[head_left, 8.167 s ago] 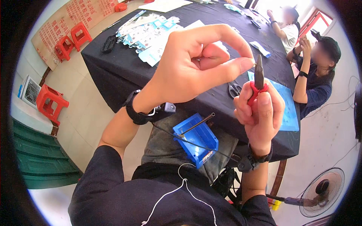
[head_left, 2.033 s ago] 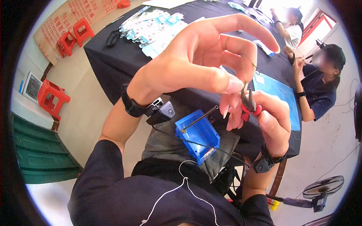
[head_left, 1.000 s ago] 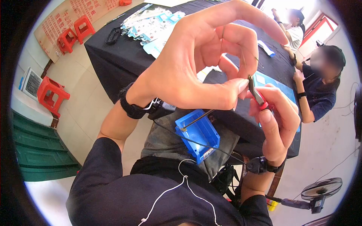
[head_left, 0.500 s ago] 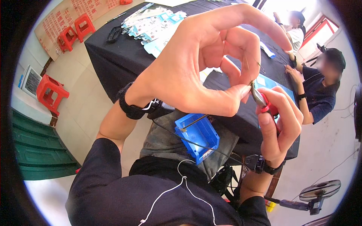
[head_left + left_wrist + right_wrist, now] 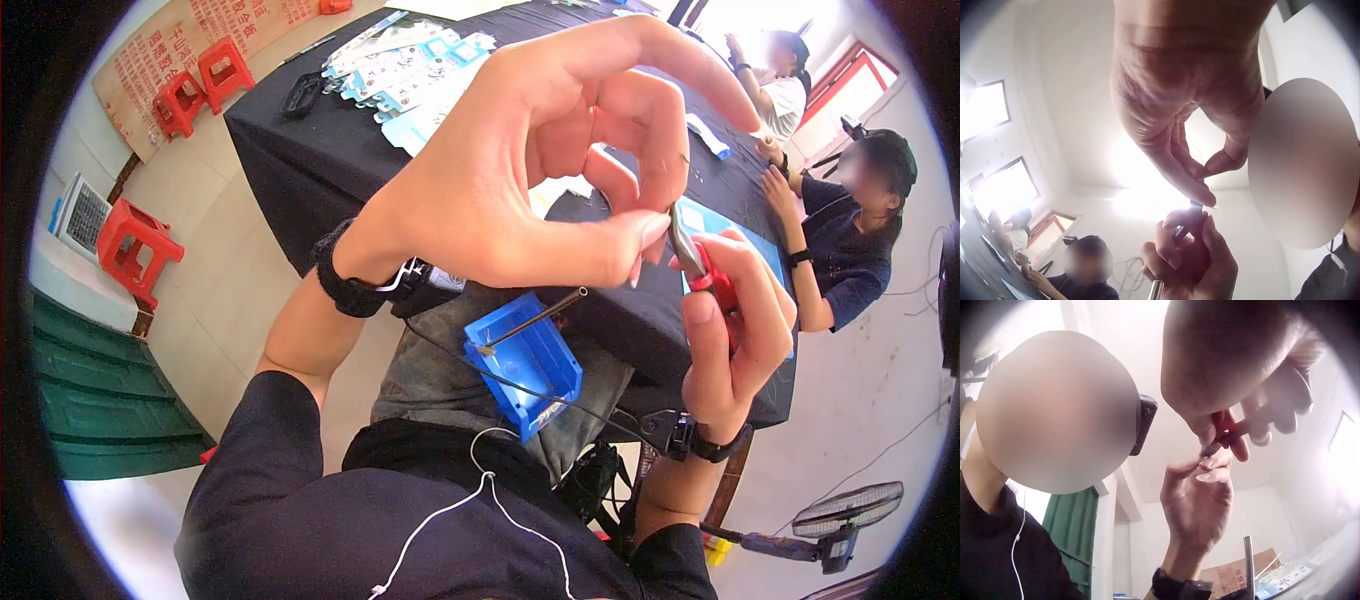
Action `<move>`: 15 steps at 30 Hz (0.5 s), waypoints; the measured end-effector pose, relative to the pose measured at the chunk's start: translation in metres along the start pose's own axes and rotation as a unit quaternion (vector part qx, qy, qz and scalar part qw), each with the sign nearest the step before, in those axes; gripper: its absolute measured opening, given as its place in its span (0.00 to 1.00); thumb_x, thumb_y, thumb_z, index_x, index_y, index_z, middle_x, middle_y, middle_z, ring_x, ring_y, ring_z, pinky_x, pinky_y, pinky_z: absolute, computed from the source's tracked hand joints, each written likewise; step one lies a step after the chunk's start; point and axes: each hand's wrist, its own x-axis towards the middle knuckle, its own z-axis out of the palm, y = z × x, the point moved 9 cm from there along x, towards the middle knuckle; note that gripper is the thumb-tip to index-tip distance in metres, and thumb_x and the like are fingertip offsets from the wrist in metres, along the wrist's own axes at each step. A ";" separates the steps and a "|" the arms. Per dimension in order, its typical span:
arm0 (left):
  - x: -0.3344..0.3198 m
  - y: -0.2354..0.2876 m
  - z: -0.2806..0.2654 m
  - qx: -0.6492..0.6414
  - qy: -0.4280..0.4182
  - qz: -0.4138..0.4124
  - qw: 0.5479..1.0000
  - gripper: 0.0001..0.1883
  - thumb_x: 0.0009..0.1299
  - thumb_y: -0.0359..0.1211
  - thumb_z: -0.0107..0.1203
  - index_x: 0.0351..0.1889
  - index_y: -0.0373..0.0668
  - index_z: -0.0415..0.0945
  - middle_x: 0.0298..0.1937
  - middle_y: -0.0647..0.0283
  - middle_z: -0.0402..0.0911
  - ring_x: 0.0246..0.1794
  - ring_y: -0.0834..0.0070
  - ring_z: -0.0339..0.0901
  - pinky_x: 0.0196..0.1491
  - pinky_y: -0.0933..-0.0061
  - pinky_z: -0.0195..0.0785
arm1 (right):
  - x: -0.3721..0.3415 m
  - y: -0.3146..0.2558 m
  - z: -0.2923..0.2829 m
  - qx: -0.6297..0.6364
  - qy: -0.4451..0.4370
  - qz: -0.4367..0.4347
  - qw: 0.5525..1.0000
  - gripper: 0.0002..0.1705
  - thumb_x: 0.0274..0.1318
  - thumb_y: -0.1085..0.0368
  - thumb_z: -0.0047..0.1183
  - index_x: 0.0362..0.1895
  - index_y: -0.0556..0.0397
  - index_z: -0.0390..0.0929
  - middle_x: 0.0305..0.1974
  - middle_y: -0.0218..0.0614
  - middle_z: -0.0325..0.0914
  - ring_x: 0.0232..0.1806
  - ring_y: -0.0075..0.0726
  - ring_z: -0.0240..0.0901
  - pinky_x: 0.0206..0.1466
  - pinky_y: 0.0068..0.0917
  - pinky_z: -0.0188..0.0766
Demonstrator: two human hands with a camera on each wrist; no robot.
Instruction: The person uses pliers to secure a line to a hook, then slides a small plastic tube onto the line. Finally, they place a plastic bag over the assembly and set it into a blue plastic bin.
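Note:
In the head view my left hand (image 5: 490, 190) is raised over the table's near edge, thumb and a fingertip pinching a fine thread whose loop crosses the curled fingers. A short greenish thread end (image 5: 685, 158) sticks out beside them. My right hand (image 5: 745, 350) grips small needle-nose pliers (image 5: 686, 246) with red handles. Their dark tips stand right at the left thumb's tip, jaws together. The left wrist view shows the left fingertips directly over the pliers' nose (image 5: 1195, 205). From the right wrist, the red handle (image 5: 1222, 422) shows between the fingers. The pinched piece itself is mostly hidden.
A blue bin (image 5: 520, 372) sits on the lap, with a thin metal tube (image 5: 540, 318) slanting across it. Printed cards (image 5: 425, 75) cover part of the black-clothed table (image 5: 290, 185). Another person (image 5: 850, 230) sits at the right; a fan (image 5: 850, 510) stands lower right.
Two seconds ago the pliers' jaws stood apart below the left fingertips; they then came together at the thumb tip. In the last half second both hands have barely shifted.

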 end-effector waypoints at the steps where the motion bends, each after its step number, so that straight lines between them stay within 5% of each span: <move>1: 0.001 0.000 0.000 -0.001 -0.001 0.000 1.000 0.28 0.57 0.21 0.61 0.59 0.39 0.76 0.27 0.72 0.73 0.31 0.86 0.73 0.36 0.79 0.73 | 0.000 0.004 0.001 -0.001 0.000 0.001 1.000 0.17 0.51 0.63 0.61 0.41 0.64 0.82 0.27 0.41 0.74 0.26 0.39 0.72 0.31 0.29 0.64; 4: 0.002 0.000 0.003 -0.003 -0.002 0.001 1.000 0.28 0.57 0.21 0.61 0.59 0.39 0.76 0.27 0.72 0.73 0.31 0.86 0.73 0.36 0.79 0.73 | -0.001 0.000 0.003 -0.010 0.008 -0.057 0.998 0.16 0.52 0.64 0.61 0.41 0.65 0.81 0.28 0.43 0.75 0.28 0.41 0.73 0.34 0.30 0.67; 15: 0.005 0.001 0.008 -0.006 -0.009 -0.003 1.000 0.27 0.58 0.21 0.61 0.59 0.39 0.76 0.27 0.72 0.73 0.30 0.86 0.73 0.36 0.80 0.73 | -0.002 0.006 0.001 0.016 0.036 0.010 0.999 0.15 0.57 0.65 0.59 0.42 0.65 0.80 0.31 0.44 0.77 0.29 0.42 0.74 0.36 0.31 0.68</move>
